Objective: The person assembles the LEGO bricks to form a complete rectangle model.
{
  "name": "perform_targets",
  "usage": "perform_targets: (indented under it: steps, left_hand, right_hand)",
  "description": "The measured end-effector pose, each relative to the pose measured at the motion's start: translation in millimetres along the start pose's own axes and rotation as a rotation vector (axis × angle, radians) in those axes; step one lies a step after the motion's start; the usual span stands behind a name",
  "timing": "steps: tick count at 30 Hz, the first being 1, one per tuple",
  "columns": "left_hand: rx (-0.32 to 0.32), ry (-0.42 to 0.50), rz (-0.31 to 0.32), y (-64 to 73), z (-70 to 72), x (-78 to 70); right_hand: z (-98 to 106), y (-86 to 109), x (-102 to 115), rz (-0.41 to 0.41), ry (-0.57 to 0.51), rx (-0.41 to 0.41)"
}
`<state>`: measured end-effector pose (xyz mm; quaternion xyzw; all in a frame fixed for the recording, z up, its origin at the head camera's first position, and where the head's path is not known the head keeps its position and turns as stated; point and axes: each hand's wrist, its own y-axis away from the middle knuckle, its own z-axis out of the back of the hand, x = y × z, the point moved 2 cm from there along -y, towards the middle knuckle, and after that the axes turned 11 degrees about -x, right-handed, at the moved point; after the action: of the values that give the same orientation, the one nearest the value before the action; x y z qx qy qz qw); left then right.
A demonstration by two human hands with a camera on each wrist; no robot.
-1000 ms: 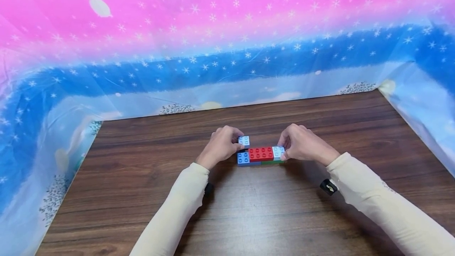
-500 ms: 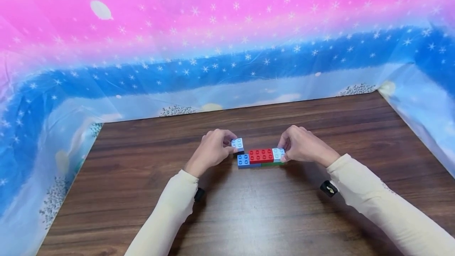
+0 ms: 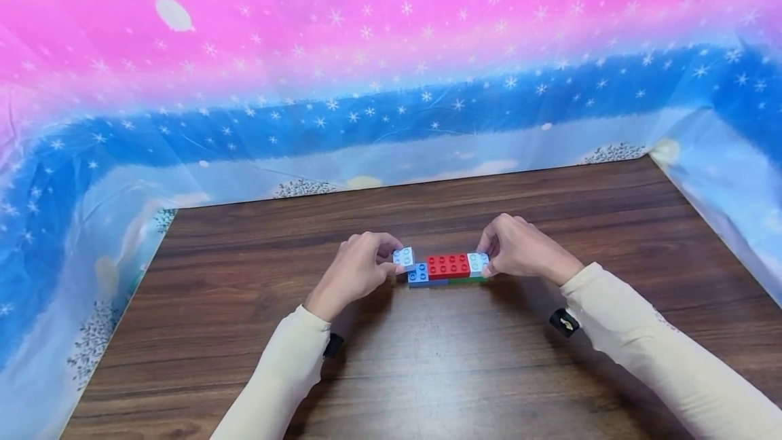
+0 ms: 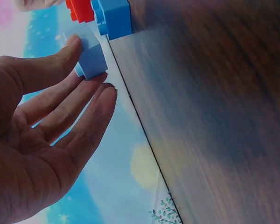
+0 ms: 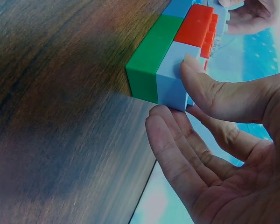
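My left hand (image 3: 353, 266) pinches a pale blue toy brick (image 3: 403, 259) between thumb and fingers, tilted, at the left end of a low brick row. In the head view this brick overlaps the back left corner of the row's blue brick (image 3: 418, 278), whose studs show. A red brick (image 3: 448, 267) sits across the blue brick and a green brick (image 5: 151, 53). Beside the red one, on the green brick's right end, sits a second pale blue brick (image 5: 171, 77). My right hand (image 3: 520, 248) grips that brick, thumb on the near side and fingers behind.
The row stands on a dark wood-grain table (image 3: 244, 331). A pink and blue patterned cloth (image 3: 391, 87) hangs behind the table and along both sides. A small black device (image 3: 565, 322) shows under the right wrist.
My left hand has drawn leftward and slightly nearer with its pale blue brick, which went from behind the row to its left end and tilted. The right hand has stayed in place.
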<state>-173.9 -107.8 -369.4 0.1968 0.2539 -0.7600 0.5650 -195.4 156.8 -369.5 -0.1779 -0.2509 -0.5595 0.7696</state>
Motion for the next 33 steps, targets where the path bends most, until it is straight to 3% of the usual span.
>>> perform_targets:
  steps: [20,33]
  left_hand:
    - [0.026,0.017,-0.082,3.2,-11.2,-9.9]
    - [0.024,-0.048,-0.095,1.8,-14.4,-14.1]
  right_hand:
    - [1,-0.2,-3,-0.019,-0.005,0.012]
    - [0,-0.7,-3,-0.011,-0.004,-0.001]
